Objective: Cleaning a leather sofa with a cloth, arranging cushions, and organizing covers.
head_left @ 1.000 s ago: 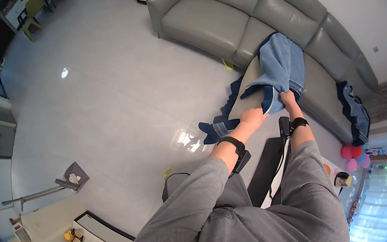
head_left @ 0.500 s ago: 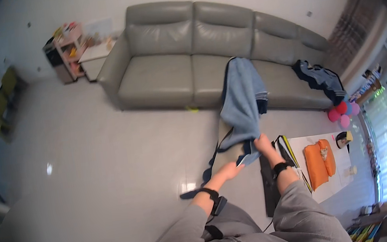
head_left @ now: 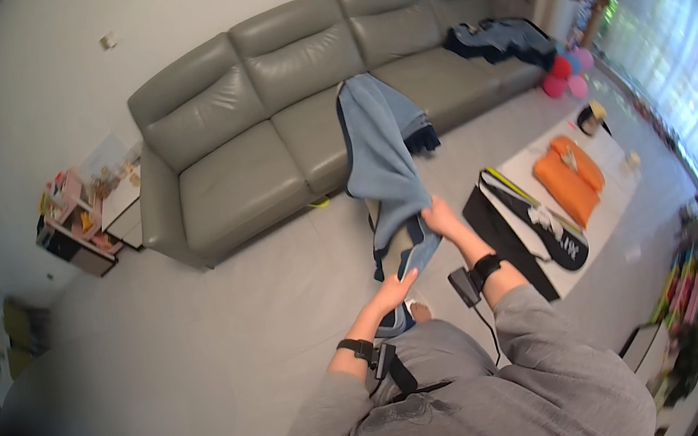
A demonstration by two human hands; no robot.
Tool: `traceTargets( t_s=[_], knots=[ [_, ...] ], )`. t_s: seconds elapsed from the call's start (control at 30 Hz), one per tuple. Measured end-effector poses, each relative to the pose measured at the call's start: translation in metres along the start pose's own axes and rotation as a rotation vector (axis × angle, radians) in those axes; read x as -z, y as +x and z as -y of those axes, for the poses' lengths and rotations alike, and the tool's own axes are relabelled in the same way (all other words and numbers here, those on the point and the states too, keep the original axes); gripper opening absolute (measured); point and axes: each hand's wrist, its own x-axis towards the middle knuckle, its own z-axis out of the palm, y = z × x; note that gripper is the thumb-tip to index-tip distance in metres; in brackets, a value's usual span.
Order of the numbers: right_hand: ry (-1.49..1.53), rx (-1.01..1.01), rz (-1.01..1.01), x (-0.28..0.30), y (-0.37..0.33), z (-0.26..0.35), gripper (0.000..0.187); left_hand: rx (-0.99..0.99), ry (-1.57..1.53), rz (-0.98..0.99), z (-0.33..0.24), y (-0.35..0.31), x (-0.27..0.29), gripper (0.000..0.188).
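A long light-blue cloth (head_left: 381, 142) with dark navy edging hangs in front of me. Its far end rests over the sofa's seat edge, and a beige underside shows near its lower part. My right hand (head_left: 440, 217) is closed on the cloth's right edge. Lower and to the left, my left hand (head_left: 395, 290) grips the edge nearer my body. Some of the cloth drops to the floor by my foot. A second blue and navy cloth (head_left: 502, 40) lies crumpled on the right end of the grey leather sofa (head_left: 225, 164).
To my right, a pale flat surface (head_left: 543, 266) bears an orange cushion-like bundle (head_left: 565, 183) and a black racket bag (head_left: 567, 248). Balloons (head_left: 557, 82) sit by the sofa's right end. A pink trolley (head_left: 77, 216) and white cabinet (head_left: 122, 205) stand left of the sofa.
My view has turned to the right and tilted. Both hands still grip the cloth, and its lower part now hangs closer to my body.
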Motion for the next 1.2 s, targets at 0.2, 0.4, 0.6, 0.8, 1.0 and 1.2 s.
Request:
traceTargets(
  t_s=[0.2, 0.4, 0.6, 0.8, 1.0, 1.2],
  knots=[
    [0.038, 0.01, -0.101, -0.011, -0.05, 0.033, 0.026, 0.238, -0.576, 0.399, 0.023, -0.044, 0.034, 0.076],
    [0.009, 0.068, 0.139, -0.017, -0.146, 0.106, 0.022, 0.26, -1.103, 0.252, 0.009, -0.04, 0.078, 0.093],
    [0.11, 0.254, 0.433, 0.009, -0.123, 0.101, 0.021, 0.334, -1.018, 0.182, -0.045, 0.024, 0.081, 0.049],
    [0.144, 0.318, 0.565, 0.035, -0.074, 0.079, 0.028, 0.108, -0.82, -0.154, -0.063, 0.073, 0.128, 0.029],
    [0.5, 0.229, 0.705, 0.032, 0.016, 0.066, 0.025, -0.128, -0.234, -0.242, -0.143, 0.048, 0.203, 0.029],
    [0.504, 0.287, 0.327, 0.013, 0.145, 0.103, 0.021, -0.202, 0.047, -0.248, -0.151, 0.01, 0.284, 0.037]
  ],
)
